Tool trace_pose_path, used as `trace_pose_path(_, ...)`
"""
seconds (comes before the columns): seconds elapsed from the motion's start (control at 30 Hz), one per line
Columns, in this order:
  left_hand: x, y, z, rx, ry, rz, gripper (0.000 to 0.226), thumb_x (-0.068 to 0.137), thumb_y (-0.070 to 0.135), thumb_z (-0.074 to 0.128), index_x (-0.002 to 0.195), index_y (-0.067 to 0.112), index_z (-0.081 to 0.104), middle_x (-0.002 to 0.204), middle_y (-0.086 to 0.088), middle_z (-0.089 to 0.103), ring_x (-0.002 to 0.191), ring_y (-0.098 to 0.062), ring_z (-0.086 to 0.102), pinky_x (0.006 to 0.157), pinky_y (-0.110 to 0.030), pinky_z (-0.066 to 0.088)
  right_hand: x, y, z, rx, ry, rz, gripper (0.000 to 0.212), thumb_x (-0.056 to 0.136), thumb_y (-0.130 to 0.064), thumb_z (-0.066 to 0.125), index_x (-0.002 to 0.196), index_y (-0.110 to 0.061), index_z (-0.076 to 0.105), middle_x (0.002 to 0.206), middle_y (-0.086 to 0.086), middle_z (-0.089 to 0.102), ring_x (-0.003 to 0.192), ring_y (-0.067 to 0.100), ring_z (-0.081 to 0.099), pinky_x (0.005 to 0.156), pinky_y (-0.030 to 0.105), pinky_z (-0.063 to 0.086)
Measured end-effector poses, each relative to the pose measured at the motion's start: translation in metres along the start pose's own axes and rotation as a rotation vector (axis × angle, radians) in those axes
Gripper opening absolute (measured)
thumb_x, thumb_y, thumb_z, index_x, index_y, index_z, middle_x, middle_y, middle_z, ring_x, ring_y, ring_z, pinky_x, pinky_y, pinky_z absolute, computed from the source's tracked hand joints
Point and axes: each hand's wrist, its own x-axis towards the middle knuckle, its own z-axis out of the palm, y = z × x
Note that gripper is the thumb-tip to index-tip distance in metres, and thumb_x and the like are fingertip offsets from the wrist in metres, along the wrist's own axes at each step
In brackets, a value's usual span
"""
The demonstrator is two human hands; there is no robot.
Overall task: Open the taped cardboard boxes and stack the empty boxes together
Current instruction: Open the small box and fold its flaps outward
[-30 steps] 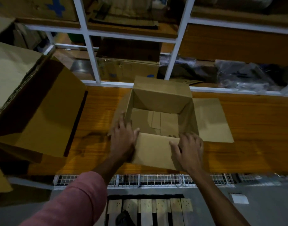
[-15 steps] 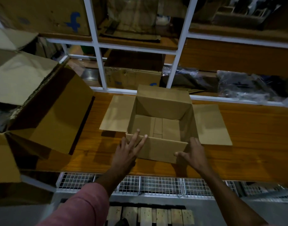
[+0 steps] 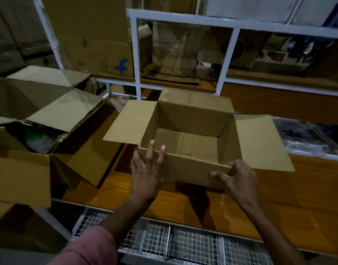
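Holding: open cardboard box [image 3: 189, 131], flaps spread
Left hand [image 3: 145, 173]: fingers straight, pressing its near wall
Right hand [image 3: 235, 176]: pinching near wall's corner
Surface: wooden shelf [image 3: 298, 197]

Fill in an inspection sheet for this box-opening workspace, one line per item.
Surface: wooden shelf board, wire mesh below its front edge.
Job's things: open cardboard box, flaps spread, looks empty; larger open box at left, something inside.
Clutter: plastic-wrapped items at right.
Hands: left hand flat against the box's near wall; right hand pinches that wall's rim.
Cables: nothing seen.
Surroundings: white rack frame, stored cartons behind.
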Motion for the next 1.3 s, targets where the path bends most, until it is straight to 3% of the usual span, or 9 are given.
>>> trace_pose_path(0.07, 0.008, -0.007, -0.029, 0.046, 0.095, -0.01, 0.136, 0.072, 0.049, 0.084, 0.16, 0.025, -0.017, 0.167, -0.015, -0.019, 0.148, -0.058, 0.014, 0.112, -0.072, 0.022, 0.014, -0.022, -0.015, 0.024, 0.005, -0.048, 0.045, 0.068, -0.035, 0.093, 0.082, -0.024, 0.052, 0.079, -0.008, 0.051, 0.072, 0.016, 0.052, 0.06, 0.03, 0.037)
trace_pose_path(0.23, 0.021, -0.048, -0.11, 0.156, 0.214, -0.015, 0.139, 0.067, 0.052, 0.087, 0.16, 0.028, -0.014, 0.165, -0.016, -0.011, 0.145, -0.058, 0.019, 0.111, -0.072, 0.026, 0.043, -0.09, -0.037, 0.142, -0.014, -0.142, 0.039, 0.072, -0.038, 0.089, 0.089, -0.021, 0.057, 0.087, -0.005, 0.058, 0.079, 0.013, 0.056, 0.059, 0.021, 0.039)
trace_pose_path(0.4, 0.015, -0.086, -0.18, 0.217, 0.3, -0.043, 0.136, 0.056, 0.041, 0.094, 0.157, 0.026, 0.006, 0.16, -0.019, 0.008, 0.132, -0.061, 0.029, 0.097, -0.071, 0.042, 0.058, -0.155, -0.036, 0.185, -0.029, -0.245, 0.043, 0.076, -0.047, 0.083, 0.097, -0.021, 0.057, 0.094, -0.004, 0.058, 0.084, 0.014, 0.056, 0.067, 0.03, 0.051)
trace_pose_path(0.63, 0.014, -0.179, -0.254, 0.331, 0.329, -0.141, 0.139, 0.053, 0.047, 0.094, 0.156, 0.025, 0.003, 0.158, -0.024, 0.017, 0.132, -0.059, 0.03, 0.103, -0.071, 0.037, 0.086, -0.268, -0.009, 0.219, -0.004, -0.395, 0.05, 0.08, -0.054, 0.076, 0.109, -0.017, 0.058, 0.102, 0.0, 0.059, 0.088, 0.016, 0.058, 0.071, 0.037, 0.055)
trace_pose_path(0.7, 0.013, -0.214, -0.273, 0.361, 0.343, -0.182, 0.138, 0.052, 0.044, 0.096, 0.155, 0.023, 0.006, 0.156, -0.025, 0.022, 0.129, -0.06, 0.031, 0.097, -0.073, 0.042, 0.093, -0.31, 0.007, 0.21, 0.012, -0.428, 0.051, 0.082, -0.056, 0.072, 0.111, -0.016, 0.059, 0.103, -0.001, 0.058, 0.09, 0.018, 0.058, 0.073, 0.043, 0.056)
trace_pose_path(0.83, 0.013, -0.302, -0.306, 0.402, 0.319, -0.263, 0.139, 0.048, 0.043, 0.099, 0.156, 0.021, 0.012, 0.156, -0.022, 0.021, 0.129, -0.061, 0.032, 0.087, -0.074, 0.047, 0.106, -0.399, 0.057, 0.198, 0.019, -0.488, 0.046, 0.087, -0.053, 0.071, 0.113, -0.017, 0.058, 0.104, -0.003, 0.056, 0.091, 0.015, 0.057, 0.074, 0.038, 0.054)
trace_pose_path(1.03, 0.02, -0.451, -0.32, 0.436, 0.219, -0.342, 0.136, 0.048, 0.046, 0.098, 0.154, 0.02, 0.016, 0.153, -0.02, 0.021, 0.121, -0.056, 0.038, 0.084, -0.068, 0.049, 0.123, -0.522, 0.162, 0.189, -0.022, -0.459, 0.045, 0.088, -0.053, 0.071, 0.114, -0.018, 0.058, 0.105, -0.004, 0.055, 0.093, 0.015, 0.055, 0.075, 0.036, 0.049)
trace_pose_path(1.3, 0.04, -0.583, -0.291, 0.404, 0.107, -0.334, 0.135, 0.048, 0.039, 0.099, 0.154, 0.019, 0.018, 0.152, -0.021, 0.02, 0.123, -0.056, 0.037, 0.087, -0.066, 0.051, 0.133, -0.598, 0.274, 0.177, -0.084, -0.325, 0.042, 0.087, -0.051, 0.072, 0.112, -0.021, 0.06, 0.103, -0.007, 0.053, 0.094, 0.016, 0.056, 0.075, 0.035, 0.048)
